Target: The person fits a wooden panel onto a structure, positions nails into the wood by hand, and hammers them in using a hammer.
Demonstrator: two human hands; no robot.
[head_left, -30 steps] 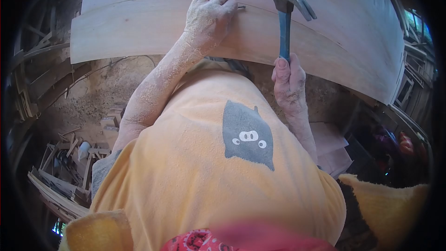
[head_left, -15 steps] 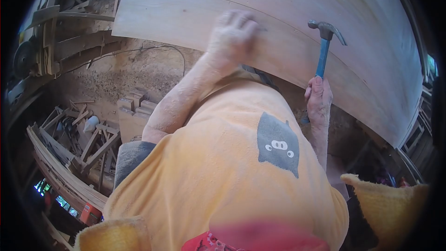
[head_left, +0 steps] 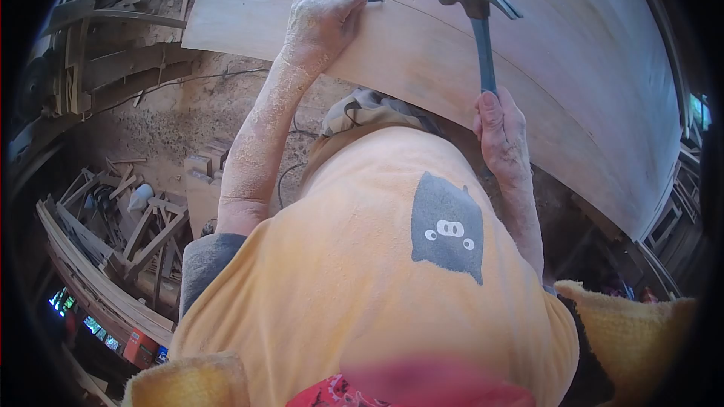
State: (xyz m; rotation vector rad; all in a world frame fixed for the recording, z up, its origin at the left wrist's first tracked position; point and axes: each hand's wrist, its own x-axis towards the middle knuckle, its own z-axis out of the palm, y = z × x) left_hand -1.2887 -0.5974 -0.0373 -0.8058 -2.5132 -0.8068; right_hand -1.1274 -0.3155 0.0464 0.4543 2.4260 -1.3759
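Note:
My left hand [head_left: 323, 19] is closed over the near wooden panel [head_left: 249, 15], at the upper middle. A small nail [head_left: 375, 1] sticks out to the right of its fingers, close to the seam between the panels; its other end is hidden by the hand. My right hand [head_left: 501, 132] is wrapped round the lower handle of a claw hammer [head_left: 483, 45], its thumb along the grip. The hammer head is raised at the top, to the right of the nail, with its claw pointing right.
The larger curved panel [head_left: 603, 90] spreads across the upper right. Wood scraps [head_left: 151, 234] and stacked strips [head_left: 113, 286] lie at lower left. A cable [head_left: 181, 83] runs over the ground. Wooden blocks [head_left: 200, 166] stand left of my body.
My left hand has moved left along the panel, and the nail beside its fingers now shows clearly. My right hand and the hammer have moved left and up.

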